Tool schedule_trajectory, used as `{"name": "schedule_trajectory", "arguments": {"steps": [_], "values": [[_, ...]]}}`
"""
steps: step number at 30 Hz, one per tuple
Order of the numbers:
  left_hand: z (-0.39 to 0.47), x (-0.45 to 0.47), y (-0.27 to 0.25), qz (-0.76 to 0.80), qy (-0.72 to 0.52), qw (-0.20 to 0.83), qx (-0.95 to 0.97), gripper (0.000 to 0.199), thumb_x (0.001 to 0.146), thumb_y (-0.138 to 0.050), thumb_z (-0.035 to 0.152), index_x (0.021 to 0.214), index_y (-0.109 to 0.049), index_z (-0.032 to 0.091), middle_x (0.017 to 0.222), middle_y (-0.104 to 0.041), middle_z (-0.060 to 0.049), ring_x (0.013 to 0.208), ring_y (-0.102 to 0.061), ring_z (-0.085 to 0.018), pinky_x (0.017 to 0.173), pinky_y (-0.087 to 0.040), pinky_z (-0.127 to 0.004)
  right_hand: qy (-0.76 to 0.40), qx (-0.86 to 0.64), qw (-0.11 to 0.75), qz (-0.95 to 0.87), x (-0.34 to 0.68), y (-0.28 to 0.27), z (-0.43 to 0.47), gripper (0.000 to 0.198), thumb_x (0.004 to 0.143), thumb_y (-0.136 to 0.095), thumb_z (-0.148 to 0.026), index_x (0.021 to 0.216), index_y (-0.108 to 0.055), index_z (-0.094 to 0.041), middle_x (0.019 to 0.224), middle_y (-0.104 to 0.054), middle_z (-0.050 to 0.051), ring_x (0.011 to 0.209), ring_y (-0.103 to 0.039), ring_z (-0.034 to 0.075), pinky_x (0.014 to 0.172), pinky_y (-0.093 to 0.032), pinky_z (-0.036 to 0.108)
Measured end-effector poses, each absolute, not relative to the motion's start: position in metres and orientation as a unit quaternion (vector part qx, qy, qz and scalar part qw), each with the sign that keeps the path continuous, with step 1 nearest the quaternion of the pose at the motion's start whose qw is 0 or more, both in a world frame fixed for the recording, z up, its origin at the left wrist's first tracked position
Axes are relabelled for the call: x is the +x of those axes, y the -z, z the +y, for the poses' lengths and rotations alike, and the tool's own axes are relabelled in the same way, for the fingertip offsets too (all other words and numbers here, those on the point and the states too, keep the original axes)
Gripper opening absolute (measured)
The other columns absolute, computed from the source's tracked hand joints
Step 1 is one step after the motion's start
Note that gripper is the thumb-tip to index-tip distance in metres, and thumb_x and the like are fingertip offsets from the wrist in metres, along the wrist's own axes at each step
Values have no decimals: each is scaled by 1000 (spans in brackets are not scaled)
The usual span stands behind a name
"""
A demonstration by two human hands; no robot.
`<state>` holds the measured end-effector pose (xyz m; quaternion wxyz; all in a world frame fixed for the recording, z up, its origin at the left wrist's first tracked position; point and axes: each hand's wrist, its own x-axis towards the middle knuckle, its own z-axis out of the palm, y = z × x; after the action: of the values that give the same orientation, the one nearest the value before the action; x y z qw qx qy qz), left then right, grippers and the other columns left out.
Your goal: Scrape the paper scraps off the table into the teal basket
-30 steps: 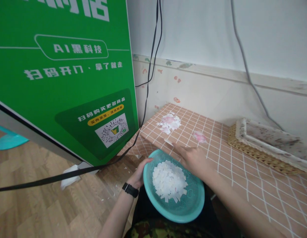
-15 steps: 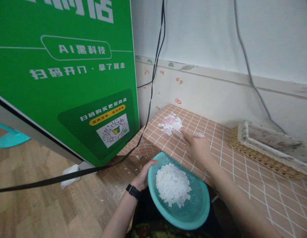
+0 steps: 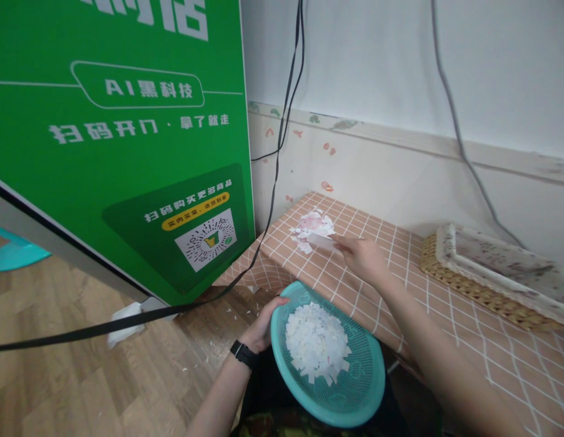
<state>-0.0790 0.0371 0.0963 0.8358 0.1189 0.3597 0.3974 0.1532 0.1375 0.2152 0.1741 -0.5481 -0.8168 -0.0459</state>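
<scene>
My left hand, with a black watch on the wrist, grips the left rim of a teal mesh basket held below the table edge. A heap of white paper scraps fills the basket. My right hand reaches over the checked orange tablecloth, its fingertips pinching a white paper piece. That piece lies at the edge of a small pile of white and pink scraps near the table's far left corner.
A tall green cabinet with a QR code stands at the left. Black cables hang between it and the wall. A wicker tray sits on the table's right side. Paper bits litter the wood floor.
My right hand moved from the table's near edge by the basket, forward and left to the scrap pile, and took hold of a white piece. The basket dropped slightly.
</scene>
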Motion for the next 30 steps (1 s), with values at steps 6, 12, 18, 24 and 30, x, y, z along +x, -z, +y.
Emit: {"name": "schedule_trajectory", "arguments": {"steps": [6,12,18,24,30], "values": [[37,-79,-94,356,-396,838,117,36,76,-61,30,108,-61,14,91,-73,-10,72,-68,-21,67,-50,-29,59,-541,113,-831,155,-223,135,35,85,-44,-25,115,-62,-29,90,-71,5,74,-65,19,63,-43,28],[38,-79,-94,356,-392,840,120,36,76,-60,30,106,-61,12,86,-73,-9,70,-68,-21,69,-50,-29,119,-559,69,-817,156,-243,129,38,86,-40,-26,118,-60,-25,80,-70,8,67,-63,20,58,-39,28],[37,-78,-95,373,-381,837,128,42,74,-62,33,111,-59,12,78,-73,-7,61,-66,-20,67,-49,-30,81,-526,65,-844,142,-238,128,37,86,-40,-27,119,-58,-28,81,-70,7,70,-63,20,58,-38,27],[37,-79,-93,360,-385,840,129,41,74,-62,33,110,-59,14,81,-73,-6,61,-65,-18,64,-48,-28,114,-559,45,-820,156,-242,136,39,85,-40,-26,120,-57,-26,77,-70,8,68,-63,22,57,-38,28],[38,-78,-85,358,-393,834,149,30,74,-62,33,96,-63,12,74,-71,-6,58,-63,-16,62,-47,-27,115,-569,86,-810,159,-240,142,38,85,-42,-28,120,-57,-27,85,-71,8,72,-64,22,61,-41,29]]}}
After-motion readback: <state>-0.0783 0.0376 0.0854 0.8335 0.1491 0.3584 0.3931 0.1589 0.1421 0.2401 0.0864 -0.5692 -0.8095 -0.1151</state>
